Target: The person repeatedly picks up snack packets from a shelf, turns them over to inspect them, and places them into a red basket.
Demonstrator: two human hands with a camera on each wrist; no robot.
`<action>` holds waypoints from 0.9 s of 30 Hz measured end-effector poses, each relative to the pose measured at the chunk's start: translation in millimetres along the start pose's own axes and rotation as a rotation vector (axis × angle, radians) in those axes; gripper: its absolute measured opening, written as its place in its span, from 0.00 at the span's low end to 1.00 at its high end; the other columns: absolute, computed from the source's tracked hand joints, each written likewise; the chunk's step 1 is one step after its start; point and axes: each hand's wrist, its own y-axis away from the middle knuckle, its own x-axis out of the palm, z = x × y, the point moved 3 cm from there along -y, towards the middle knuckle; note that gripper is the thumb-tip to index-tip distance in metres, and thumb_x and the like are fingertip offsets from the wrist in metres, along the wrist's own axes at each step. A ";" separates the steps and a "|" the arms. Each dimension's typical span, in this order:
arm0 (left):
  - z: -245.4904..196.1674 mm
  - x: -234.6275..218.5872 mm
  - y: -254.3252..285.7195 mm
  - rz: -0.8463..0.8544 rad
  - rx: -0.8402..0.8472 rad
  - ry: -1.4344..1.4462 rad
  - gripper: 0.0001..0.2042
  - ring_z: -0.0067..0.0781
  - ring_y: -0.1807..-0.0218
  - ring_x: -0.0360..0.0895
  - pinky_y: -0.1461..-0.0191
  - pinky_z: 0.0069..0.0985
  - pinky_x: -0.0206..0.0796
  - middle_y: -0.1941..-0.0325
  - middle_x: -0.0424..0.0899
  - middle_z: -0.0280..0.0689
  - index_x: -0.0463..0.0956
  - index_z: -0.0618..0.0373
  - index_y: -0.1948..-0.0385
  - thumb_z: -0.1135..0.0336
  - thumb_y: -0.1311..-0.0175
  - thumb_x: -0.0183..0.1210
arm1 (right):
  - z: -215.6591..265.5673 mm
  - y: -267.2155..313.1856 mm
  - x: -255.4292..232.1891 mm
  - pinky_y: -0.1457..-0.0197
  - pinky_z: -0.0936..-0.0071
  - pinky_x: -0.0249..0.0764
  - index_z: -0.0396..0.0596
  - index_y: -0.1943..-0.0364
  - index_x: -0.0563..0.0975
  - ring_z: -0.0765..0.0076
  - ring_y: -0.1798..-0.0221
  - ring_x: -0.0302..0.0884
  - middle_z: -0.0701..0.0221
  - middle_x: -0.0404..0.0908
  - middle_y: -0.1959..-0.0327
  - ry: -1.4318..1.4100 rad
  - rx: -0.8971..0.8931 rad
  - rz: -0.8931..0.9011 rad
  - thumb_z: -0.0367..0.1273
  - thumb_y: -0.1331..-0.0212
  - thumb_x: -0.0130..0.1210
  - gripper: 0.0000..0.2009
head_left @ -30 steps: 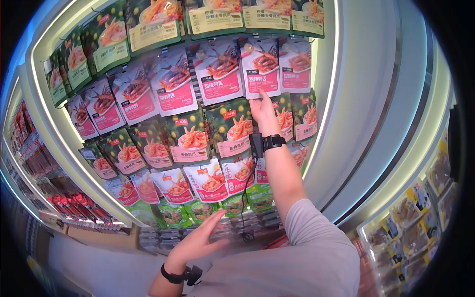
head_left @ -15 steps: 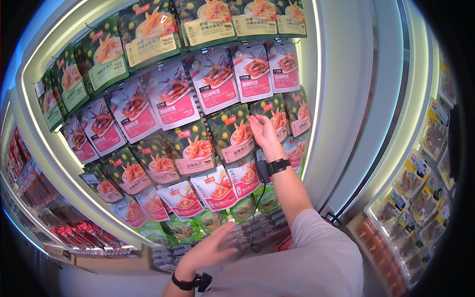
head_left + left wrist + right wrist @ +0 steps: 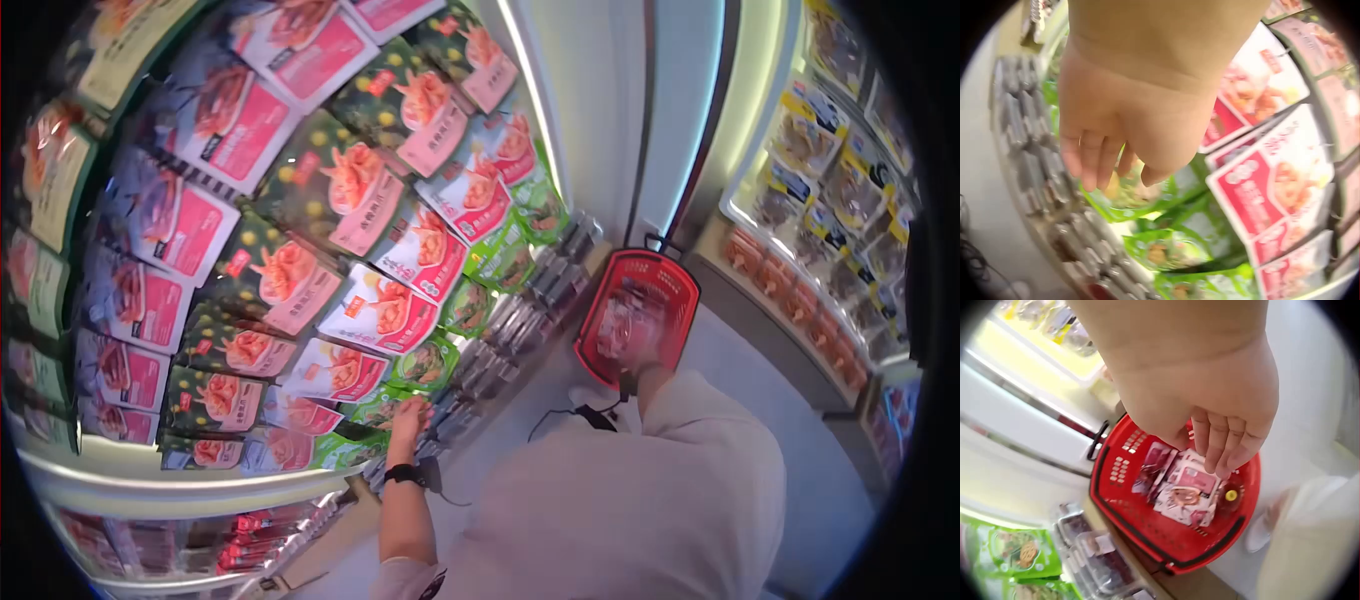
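My right hand (image 3: pixel 1210 394) hangs over a red shopping basket (image 3: pixel 1247 530), its fingers loosely bent and nothing seen between them. Inside the basket lie pink-and-white food pouches (image 3: pixel 1186 495), a darker package (image 3: pixel 1147 477) and something with a yellow cap (image 3: pixel 1230 495). The head view shows that same hand blurred over the basket, below the dark handle. My left hand (image 3: pixel 1141 106) is empty too, fingers relaxed, close in front of the green food pouches (image 3: pixel 1169 250) low on the rack. White-and-pink pouches (image 3: pixel 1272 187) hang beside it.
Rows of hanging pouches (image 3: pixel 290 275) fill the lit rack on the left. Stacked clear packs (image 3: pixel 490 365) line its foot. Another rack of clear packs (image 3: pixel 850 190) stands on the right. The basket rests on the floor (image 3: pixel 745 385) between them.
The head view has swung down and right, bringing the basket into sight. My right hand has left the pouches on the rack and come down over the basket. The left hand stays by the lower pouches.
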 end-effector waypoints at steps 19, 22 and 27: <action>64.8 338.9 -105.0 0.435 -0.349 -0.360 0.14 0.27 0.56 0.76 0.54 0.22 0.65 0.57 0.78 0.37 0.69 0.57 0.51 0.62 0.35 0.48 | -56.6 -262.5 -118.1 0.62 0.75 0.70 0.41 0.56 0.73 0.71 0.64 0.72 0.67 0.75 0.64 0.370 -0.057 -0.072 0.34 0.49 0.55 0.16; 117.2 341.2 -113.2 0.375 -0.450 -0.269 0.14 0.28 0.56 0.76 0.54 0.24 0.66 0.56 0.78 0.37 0.69 0.56 0.51 0.62 0.34 0.48 | -51.6 -298.9 -108.5 0.64 0.74 0.69 0.40 0.56 0.73 0.72 0.64 0.72 0.68 0.76 0.65 0.303 0.058 -0.232 0.35 0.51 0.58 0.19; 237.6 276.9 -78.4 0.224 -0.836 -0.365 0.15 0.30 0.55 0.76 0.53 0.26 0.66 0.55 0.78 0.39 0.69 0.57 0.50 0.60 0.35 0.48 | -93.2 -390.6 -128.1 0.62 0.74 0.70 0.38 0.55 0.72 0.70 0.61 0.74 0.67 0.77 0.64 0.369 -0.143 -0.163 0.38 0.55 0.61 0.23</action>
